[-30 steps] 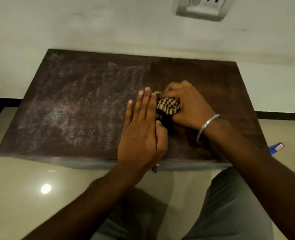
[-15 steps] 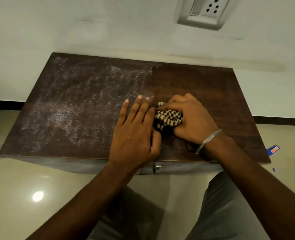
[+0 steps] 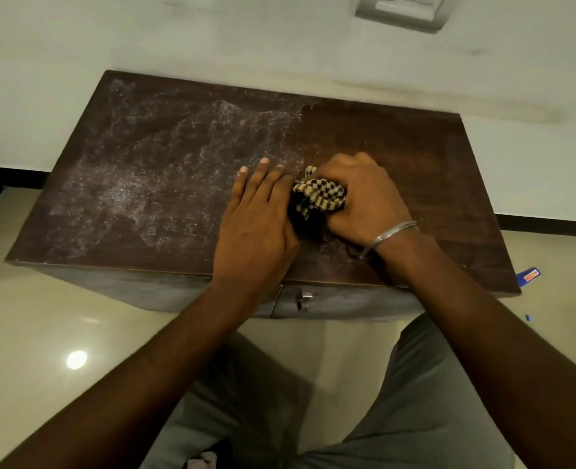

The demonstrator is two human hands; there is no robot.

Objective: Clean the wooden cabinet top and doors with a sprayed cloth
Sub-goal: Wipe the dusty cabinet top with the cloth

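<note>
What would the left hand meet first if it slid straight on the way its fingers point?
Nothing on the dark wooden cabinet top: the left hand passes beside the checked cloth, over dust, and would likely reach the white wall first.

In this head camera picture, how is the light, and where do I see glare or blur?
Head view: dim, warm light; one small glare spot on the glossy floor at lower left; white residue catches light on the left half of the cabinet top; the forearms near the bottom edge look soft, while the checked cloth is fairly sharp.
</note>
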